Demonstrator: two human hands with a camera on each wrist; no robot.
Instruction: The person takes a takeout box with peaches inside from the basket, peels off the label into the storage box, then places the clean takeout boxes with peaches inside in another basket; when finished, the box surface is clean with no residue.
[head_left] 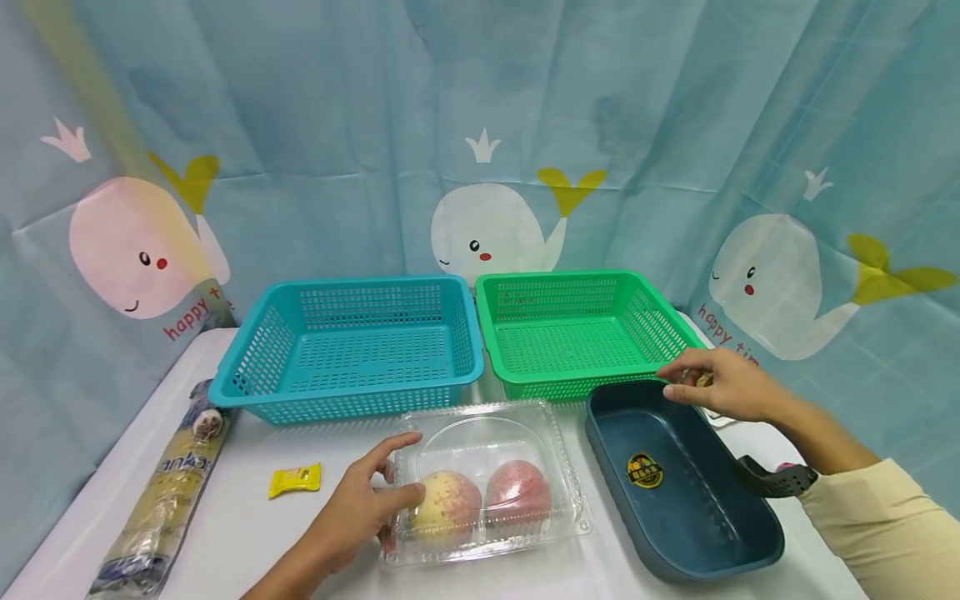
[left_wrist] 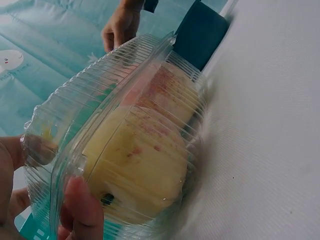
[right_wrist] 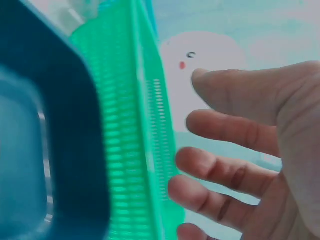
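A clear plastic clamshell box (head_left: 480, 429) with two peaches inside stands at the front middle. One peach (head_left: 446, 502) is yellow with a red blush, the other (head_left: 519, 492) is pinker. My left hand (head_left: 358, 504) grips the box's left end, thumb and fingers on either side of its rim; in the left wrist view the peaches (left_wrist: 137, 165) show through the ribbed wall. To the right lies a dark blue tub (head_left: 693, 500) with a round sticker inside. Over its far right corner hovers my right hand (head_left: 723, 385), its fingers (right_wrist: 220, 172) loosely bent around nothing.
Behind stand a turquoise basket (head_left: 367, 358) and a green basket (head_left: 570, 342), side by side. A small yellow packet (head_left: 295, 480) lies left of my left hand. Along the left table edge lies a long plastic-wrapped roll (head_left: 168, 492). A whale-print curtain (head_left: 360, 108) hangs behind.
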